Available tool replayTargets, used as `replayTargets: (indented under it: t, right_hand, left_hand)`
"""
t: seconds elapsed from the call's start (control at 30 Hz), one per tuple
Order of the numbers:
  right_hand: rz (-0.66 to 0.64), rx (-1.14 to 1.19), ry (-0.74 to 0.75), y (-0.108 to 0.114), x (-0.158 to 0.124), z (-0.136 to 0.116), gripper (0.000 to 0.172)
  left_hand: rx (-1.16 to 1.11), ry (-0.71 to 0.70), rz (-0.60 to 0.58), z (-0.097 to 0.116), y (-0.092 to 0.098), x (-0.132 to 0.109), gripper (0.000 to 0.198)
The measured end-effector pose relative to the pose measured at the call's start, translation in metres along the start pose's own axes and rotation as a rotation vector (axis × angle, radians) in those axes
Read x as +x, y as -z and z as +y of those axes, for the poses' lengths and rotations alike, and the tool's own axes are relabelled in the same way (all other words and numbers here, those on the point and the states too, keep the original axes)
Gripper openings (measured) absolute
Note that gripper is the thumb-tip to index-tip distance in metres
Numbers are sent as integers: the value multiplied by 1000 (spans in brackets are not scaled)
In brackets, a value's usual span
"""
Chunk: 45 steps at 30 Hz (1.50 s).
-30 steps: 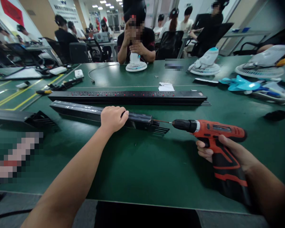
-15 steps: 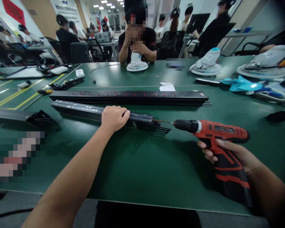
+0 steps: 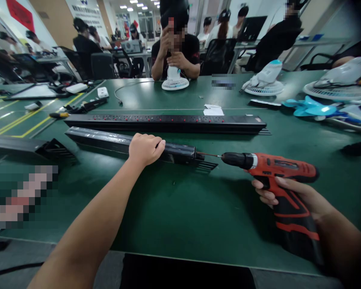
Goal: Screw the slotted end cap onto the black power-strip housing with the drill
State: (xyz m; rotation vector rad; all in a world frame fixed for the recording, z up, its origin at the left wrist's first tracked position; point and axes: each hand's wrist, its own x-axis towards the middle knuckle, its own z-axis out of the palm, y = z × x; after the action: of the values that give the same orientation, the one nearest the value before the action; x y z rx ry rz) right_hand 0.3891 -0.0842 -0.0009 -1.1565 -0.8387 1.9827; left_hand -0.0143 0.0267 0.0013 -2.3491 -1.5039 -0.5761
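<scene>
My left hand (image 3: 146, 149) is closed over a long black power strip housing (image 3: 105, 139) that lies slantwise on the green table. Slotted black prongs stick out at the housing's right end. In my right hand (image 3: 301, 192) is a red and black cordless drill (image 3: 284, 164), gripped by its handle and pointing left. Its long thin bit (image 3: 209, 155) reaches to the housing's right end; whether the tip sits in a screw cannot be made out. Just behind lies a second black power strip (image 3: 168, 122) with a row of red dots along its top.
Another black housing (image 3: 15, 148) lies at the left. Behind it rests a yellow-handled screwdriver (image 3: 59, 115). White fans (image 3: 263, 82) and blue fan blades (image 3: 309, 106) lie at the right. Across the table a person (image 3: 176, 48) holds an upturned fan (image 3: 175, 83). White paper (image 3: 213, 110) lies behind the strips.
The whole view has shifted slightly. Both hands, the drill and the housing keep the same places relative to one another. The person across the table has moved a hand slightly.
</scene>
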Motion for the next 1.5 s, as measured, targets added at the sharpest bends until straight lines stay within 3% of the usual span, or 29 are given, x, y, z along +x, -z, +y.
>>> replayTargets:
  t: [0.73, 1.5]
  right_hand:
    - [88, 37, 39, -11, -2, -3, 35]
    - [39, 80, 3, -11, -1, -3, 35]
  left_hand:
    - [38, 22, 12, 3, 5, -3, 51]
    - [6, 17, -33, 6, 9, -3, 49]
